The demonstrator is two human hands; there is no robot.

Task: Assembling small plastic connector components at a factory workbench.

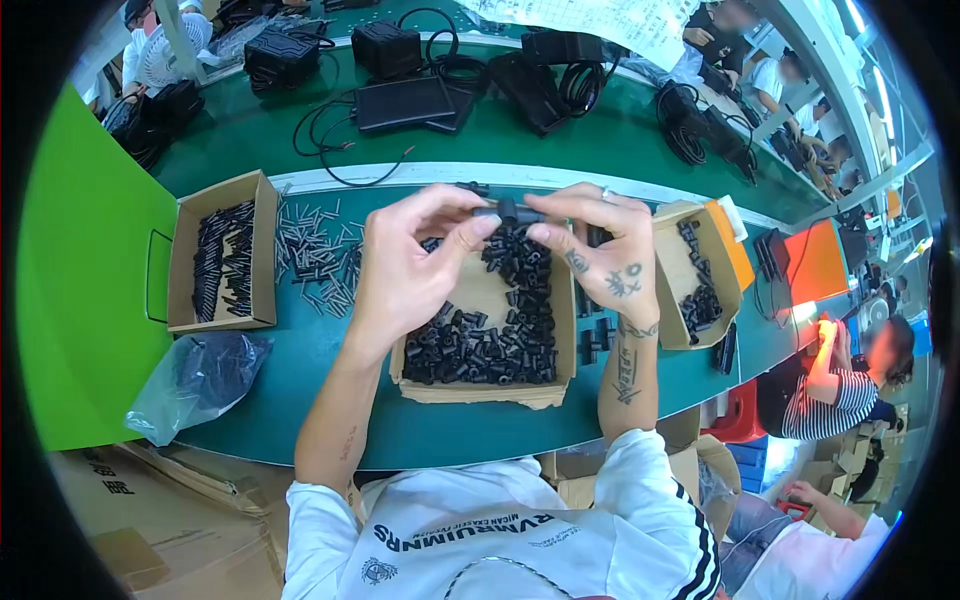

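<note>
Over the middle cardboard box (485,393), my left hand (412,255) and my right hand (612,245) face each other. Between them they pinch a small black T-shaped fitting (508,212), thumb and fingers at each end of it. The box holds many short black plastic fittings (480,355), some of them hidden by my hands. Just right of it lie several joined black pieces (598,340). On the left, slim dark pins (310,255) are scattered on the green table (300,400), next to a cardboard box (264,240) of similar pins.
A cardboard box (735,290) with black parts stands to the right, a plastic bag (200,385) at front left. Black power units (405,103) with cables line the far belt. A green panel (95,290) borders the left. Co-workers sit at the right and far side.
</note>
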